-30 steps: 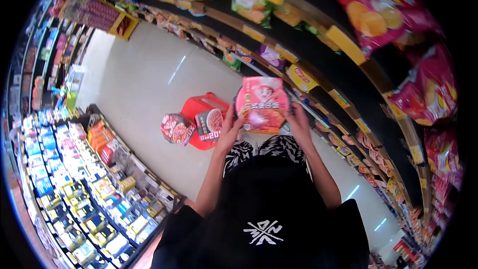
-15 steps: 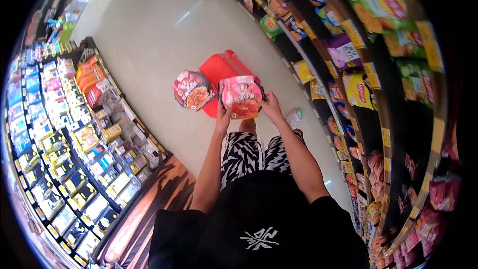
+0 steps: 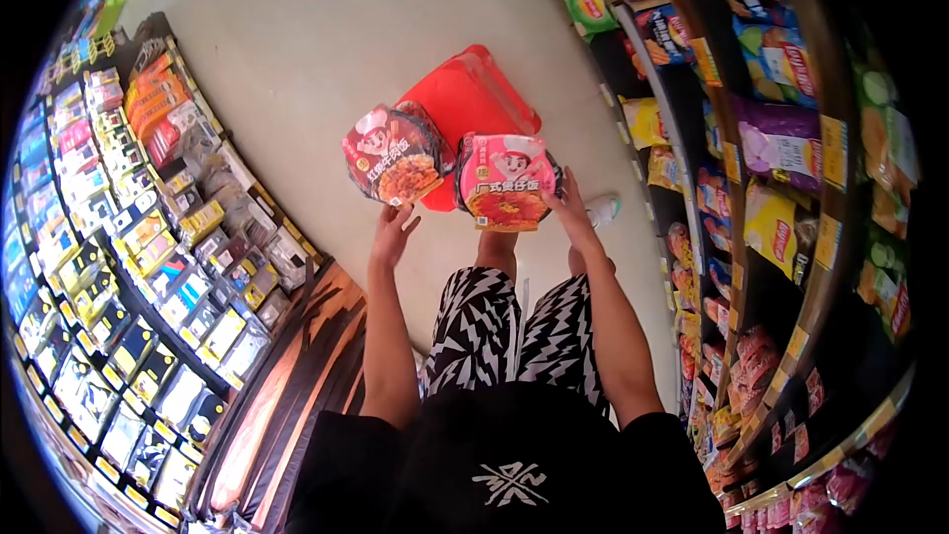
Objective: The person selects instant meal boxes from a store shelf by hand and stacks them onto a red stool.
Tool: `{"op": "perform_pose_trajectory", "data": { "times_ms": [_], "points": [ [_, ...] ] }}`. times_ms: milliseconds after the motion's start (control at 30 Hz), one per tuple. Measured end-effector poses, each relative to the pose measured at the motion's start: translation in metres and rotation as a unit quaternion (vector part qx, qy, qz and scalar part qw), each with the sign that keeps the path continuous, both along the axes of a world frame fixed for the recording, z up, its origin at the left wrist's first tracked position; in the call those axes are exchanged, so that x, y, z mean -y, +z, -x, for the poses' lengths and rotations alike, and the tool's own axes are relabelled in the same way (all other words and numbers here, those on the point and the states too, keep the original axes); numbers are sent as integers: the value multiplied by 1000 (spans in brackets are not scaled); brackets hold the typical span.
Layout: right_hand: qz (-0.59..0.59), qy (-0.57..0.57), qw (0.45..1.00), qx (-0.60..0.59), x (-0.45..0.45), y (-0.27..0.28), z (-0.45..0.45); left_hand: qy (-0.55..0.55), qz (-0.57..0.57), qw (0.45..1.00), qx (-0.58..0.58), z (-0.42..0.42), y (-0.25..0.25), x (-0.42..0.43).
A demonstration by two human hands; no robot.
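A pink-topped meal pack [image 3: 510,181] is held at its right edge by my right hand [image 3: 570,213], whose fingers wrap round its side. Just left of it, a dark red meal pack [image 3: 393,153] lies over the near left part of a red basket [image 3: 484,89]. My left hand [image 3: 392,234] is right below the dark red pack, fingers apart, with nothing in it. The pink-topped pack overlaps the near edge of the basket, and whether it rests on anything is hidden.
Shelves of snack bags [image 3: 781,143] curve along the right side. A lit display rack [image 3: 148,267] of small packaged goods stands on the left, beside a wood-patterned panel [image 3: 287,386]. Both my legs and a pale shoe [image 3: 602,210] are below the basket.
My left hand has let go of the pink-topped pack and moved left to below the dark red pack. The view has tilted down, bringing the basket higher in the picture.
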State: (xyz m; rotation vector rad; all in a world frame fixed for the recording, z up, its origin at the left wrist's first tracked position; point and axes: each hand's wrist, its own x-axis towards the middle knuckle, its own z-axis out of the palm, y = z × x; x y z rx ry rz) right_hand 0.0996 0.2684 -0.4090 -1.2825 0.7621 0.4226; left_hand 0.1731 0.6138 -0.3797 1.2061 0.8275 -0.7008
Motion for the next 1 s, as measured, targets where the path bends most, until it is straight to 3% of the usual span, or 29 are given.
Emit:
{"op": "perform_pose_trajectory", "data": {
  "times_ms": [100, 167, 267, 367, 400, 467, 567, 600, 700, 767, 1000],
  "points": [
    [-92, -2, 996, -5, -1, -10, 1, -98, 102, 989, -51, -26, -2, -41],
    [-142, -11, 990, -7, -7, -32, 9, -294, 105, 941, -133, -51, 6, -61],
    [-148, -55, 987, 1, -16, -40, 12, -303, -53, 930, -203, -72, -14, -89],
    [-143, -78, 986, -15, -19, -27, 8, -177, 60, 977, -99, -73, -54, -101],
    [-141, -84, 986, -27, -20, -22, 7, -93, 176, 979, -47, -71, -54, -98],
    [-157, -104, 982, -36, -19, -15, 4, 82, 393, 914, 60, -69, -49, -80],
    [-168, -129, 975, -68, -20, -10, 1, 146, 147, 977, 47, -82, -47, -61],
    [-171, -137, 972, -81, -20, -10, 2, 159, 164, 973, 25, -86, -49, -57],
    [-199, -169, 963, -64, -22, -14, 3, 71, 51, 996, 1, -89, -74, -48],
    [-198, -169, 963, -72, -23, -10, 0, 56, 43, 997, -4, -81, -92, -49],
    [-208, -187, 957, -79, -31, -18, 1, 40, -2, 999, -9, -92, -94, -49]
  ]
}}
